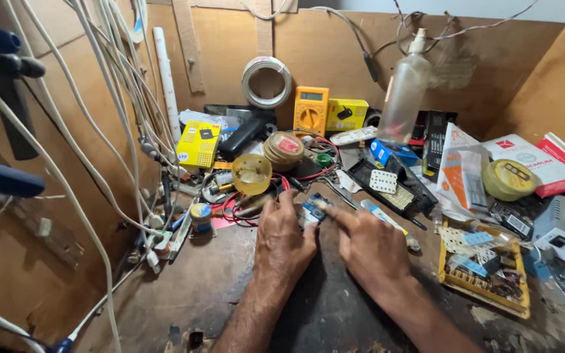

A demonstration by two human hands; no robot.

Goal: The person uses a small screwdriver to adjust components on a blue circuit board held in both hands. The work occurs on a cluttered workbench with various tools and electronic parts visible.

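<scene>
Both hands rest on the dark counter (pixel 335 307), side by side and very close together. Between them sits a small blue circuit board (pixel 313 210). The left hand (pixel 284 238) lies flat, with its fingers touching the left side of the board. The right hand (pixel 369 247) points a finger at the board's right side, and the fingertip touches it. Neither hand is closed tight around the board; they pinch it lightly from both sides.

Just behind the board, and a bit left, stands a round yellow tub (pixel 252 174). Farther behind the board, against the brown wall, sits an orange meter (pixel 310 110) with a dial. Just right of the board lies a white pen-shaped tool (pixel 387 222). Well to the right of the board is a yellow tray (pixel 484 273) full of small parts. Far left of the board, many white wires (pixel 109 98) hang down the wall. A clear plastic bottle (pixel 405 91) stands behind the board, to the right.
</scene>
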